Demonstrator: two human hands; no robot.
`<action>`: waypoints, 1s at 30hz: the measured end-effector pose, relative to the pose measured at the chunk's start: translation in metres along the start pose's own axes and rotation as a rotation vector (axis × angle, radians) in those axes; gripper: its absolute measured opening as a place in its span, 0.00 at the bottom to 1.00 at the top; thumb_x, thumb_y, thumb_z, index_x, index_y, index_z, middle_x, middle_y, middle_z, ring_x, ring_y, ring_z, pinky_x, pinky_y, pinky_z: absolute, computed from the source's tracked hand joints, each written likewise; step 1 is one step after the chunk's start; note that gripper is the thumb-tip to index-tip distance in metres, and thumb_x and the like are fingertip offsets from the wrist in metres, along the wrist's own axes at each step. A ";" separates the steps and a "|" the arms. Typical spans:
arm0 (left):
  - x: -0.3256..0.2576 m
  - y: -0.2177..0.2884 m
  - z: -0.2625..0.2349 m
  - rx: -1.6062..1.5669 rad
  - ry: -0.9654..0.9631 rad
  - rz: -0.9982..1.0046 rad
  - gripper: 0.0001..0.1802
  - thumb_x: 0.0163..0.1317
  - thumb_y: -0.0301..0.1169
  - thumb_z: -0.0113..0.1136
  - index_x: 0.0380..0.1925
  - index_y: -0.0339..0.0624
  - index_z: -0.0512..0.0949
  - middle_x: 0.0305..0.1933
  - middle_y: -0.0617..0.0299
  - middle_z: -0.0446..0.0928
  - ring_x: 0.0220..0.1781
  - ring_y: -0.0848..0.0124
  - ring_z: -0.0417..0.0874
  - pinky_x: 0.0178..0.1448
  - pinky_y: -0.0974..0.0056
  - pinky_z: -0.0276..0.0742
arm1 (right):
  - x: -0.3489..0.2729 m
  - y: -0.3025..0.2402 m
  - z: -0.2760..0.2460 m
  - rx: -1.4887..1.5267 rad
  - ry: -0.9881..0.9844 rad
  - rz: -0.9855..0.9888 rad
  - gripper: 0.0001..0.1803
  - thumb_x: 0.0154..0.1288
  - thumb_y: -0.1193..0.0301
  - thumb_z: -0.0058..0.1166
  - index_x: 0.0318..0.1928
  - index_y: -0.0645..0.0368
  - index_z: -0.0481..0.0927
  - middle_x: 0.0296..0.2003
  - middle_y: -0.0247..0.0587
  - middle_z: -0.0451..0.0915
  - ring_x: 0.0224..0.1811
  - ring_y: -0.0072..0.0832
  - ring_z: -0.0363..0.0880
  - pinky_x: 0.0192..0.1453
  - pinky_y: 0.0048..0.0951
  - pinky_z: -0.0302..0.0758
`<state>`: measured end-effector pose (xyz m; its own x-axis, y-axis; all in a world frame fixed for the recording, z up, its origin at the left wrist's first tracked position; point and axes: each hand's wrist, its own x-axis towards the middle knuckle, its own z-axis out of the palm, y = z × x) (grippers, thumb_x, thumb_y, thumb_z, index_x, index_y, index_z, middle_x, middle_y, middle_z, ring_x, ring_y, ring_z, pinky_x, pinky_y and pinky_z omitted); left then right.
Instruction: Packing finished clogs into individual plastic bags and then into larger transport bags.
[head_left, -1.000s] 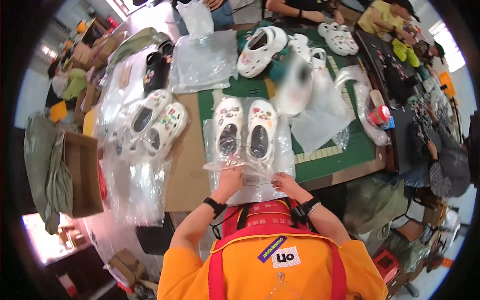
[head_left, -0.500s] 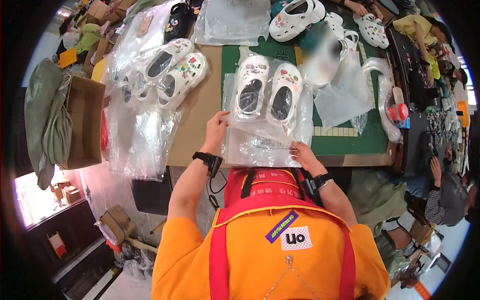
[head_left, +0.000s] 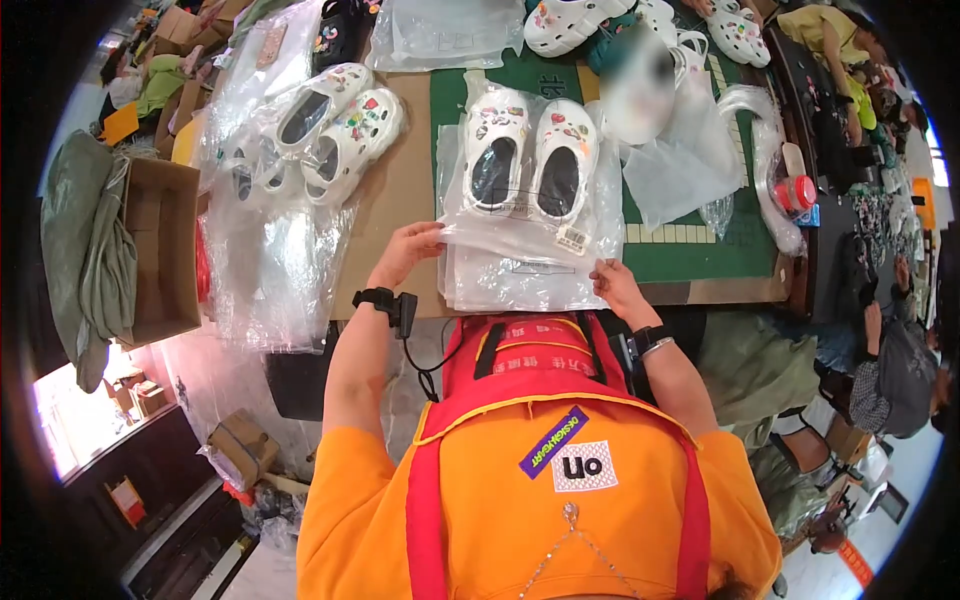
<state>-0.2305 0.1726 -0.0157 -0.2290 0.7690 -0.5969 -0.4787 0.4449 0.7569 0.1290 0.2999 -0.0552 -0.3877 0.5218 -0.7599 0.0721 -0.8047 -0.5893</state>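
Two hands: both at the near edge of one clear plastic bag [head_left: 530, 255].
Left hand [head_left: 405, 252]: fingers closed, pinching the bag's left edge.
Right hand [head_left: 620, 288]: fingers closed, gripping the bag's lower right corner.
Bag contents: a pair of white clogs [head_left: 528, 160], side by side, toes away from the person.
Bag position: flat on the desk [head_left: 395, 215], partly over the green mat [head_left: 690, 255].
Left of bag: more bagged white clogs [head_left: 335, 120]; a cardboard box [head_left: 160, 250] beside the desk.

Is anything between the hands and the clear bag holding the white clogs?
Nothing visible. The left hand and the right hand both already grip the open near edge of the clear bag, one at each corner. The pair of white clogs lies inside it, farther along the table.
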 end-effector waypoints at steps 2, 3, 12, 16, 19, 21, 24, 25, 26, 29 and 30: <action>0.001 -0.002 -0.003 -0.074 0.006 -0.053 0.10 0.52 0.23 0.49 0.35 0.34 0.71 0.32 0.59 0.74 0.29 0.73 0.75 0.33 0.70 0.73 | 0.000 0.001 0.000 -0.019 0.013 -0.018 0.11 0.57 0.62 0.51 0.31 0.55 0.67 0.23 0.32 0.70 0.22 0.18 0.65 0.27 0.21 0.66; 0.003 -0.008 -0.008 0.007 0.064 0.017 0.10 0.50 0.22 0.50 0.35 0.34 0.70 0.30 0.60 0.73 0.27 0.73 0.74 0.31 0.70 0.73 | 0.002 0.002 0.000 -0.018 0.009 -0.015 0.11 0.57 0.62 0.51 0.31 0.55 0.67 0.23 0.32 0.70 0.22 0.18 0.65 0.27 0.21 0.66; 0.015 -0.013 -0.010 0.225 0.308 0.045 0.09 0.47 0.22 0.54 0.31 0.39 0.70 0.23 0.64 0.69 0.19 0.76 0.70 0.23 0.72 0.67 | 0.000 -0.001 0.004 -0.135 0.071 -0.081 0.09 0.58 0.66 0.48 0.31 0.58 0.67 0.22 0.35 0.71 0.21 0.18 0.65 0.26 0.19 0.65; 0.014 -0.008 -0.009 0.304 0.288 0.087 0.09 0.44 0.21 0.53 0.29 0.37 0.69 0.20 0.65 0.68 0.17 0.77 0.68 0.20 0.72 0.64 | -0.007 -0.013 0.009 0.019 -0.086 0.026 0.08 0.58 0.66 0.48 0.32 0.57 0.69 0.21 0.33 0.69 0.21 0.19 0.65 0.26 0.19 0.64; 0.013 0.009 0.028 0.911 0.479 0.557 0.07 0.43 0.20 0.50 0.26 0.37 0.71 0.24 0.60 0.71 0.25 0.66 0.72 0.30 0.64 0.67 | -0.007 -0.022 0.004 -0.077 -0.044 0.093 0.06 0.56 0.68 0.49 0.29 0.57 0.70 0.20 0.30 0.67 0.20 0.18 0.64 0.26 0.19 0.64; 0.013 0.018 0.071 1.228 0.405 1.020 0.08 0.43 0.21 0.49 0.26 0.40 0.73 0.29 0.56 0.72 0.33 0.59 0.71 0.38 0.59 0.67 | 0.000 -0.019 -0.003 -0.051 -0.160 0.051 0.05 0.54 0.70 0.51 0.25 0.55 0.71 0.20 0.30 0.66 0.20 0.18 0.63 0.26 0.20 0.64; 0.016 -0.002 0.127 1.343 -0.064 1.106 0.08 0.44 0.26 0.51 0.28 0.44 0.73 0.32 0.57 0.71 0.39 0.60 0.70 0.43 0.57 0.64 | 0.010 -0.014 -0.002 -0.026 -0.215 0.086 0.06 0.53 0.72 0.51 0.32 0.56 0.70 0.22 0.32 0.67 0.19 0.19 0.63 0.25 0.22 0.64; 0.015 -0.007 0.151 1.343 -0.159 1.154 0.08 0.43 0.28 0.54 0.27 0.46 0.73 0.32 0.60 0.70 0.40 0.62 0.69 0.43 0.57 0.62 | 0.008 -0.016 0.000 -0.026 -0.213 0.082 0.06 0.53 0.72 0.51 0.32 0.56 0.70 0.22 0.32 0.67 0.19 0.19 0.63 0.25 0.22 0.64; 0.011 -0.011 0.170 1.341 -0.252 1.202 0.09 0.42 0.30 0.57 0.27 0.48 0.73 0.31 0.62 0.70 0.41 0.64 0.68 0.44 0.58 0.61 | 0.003 -0.018 0.006 0.036 -0.173 0.075 0.10 0.53 0.74 0.50 0.36 0.57 0.67 0.22 0.33 0.68 0.18 0.20 0.63 0.25 0.23 0.64; 0.016 -0.033 0.197 1.499 -0.344 1.193 0.08 0.43 0.33 0.56 0.26 0.50 0.72 0.28 0.65 0.68 0.40 0.67 0.67 0.45 0.59 0.58 | -0.001 -0.018 0.008 0.118 -0.152 0.052 0.17 0.51 0.78 0.47 0.43 0.57 0.62 0.23 0.36 0.69 0.18 0.22 0.64 0.24 0.23 0.64; 0.018 -0.038 0.200 1.498 -0.343 1.206 0.08 0.43 0.33 0.56 0.26 0.50 0.72 0.28 0.65 0.68 0.40 0.67 0.67 0.45 0.59 0.58 | 0.001 -0.017 0.006 0.144 -0.170 0.045 0.21 0.50 0.80 0.46 0.46 0.57 0.59 0.23 0.38 0.69 0.18 0.22 0.64 0.24 0.24 0.64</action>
<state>-0.0467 0.2614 -0.0024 0.4038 0.8798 0.2510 0.8087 -0.4715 0.3517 0.1220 0.3126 -0.0445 -0.5373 0.4386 -0.7204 -0.0344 -0.8648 -0.5009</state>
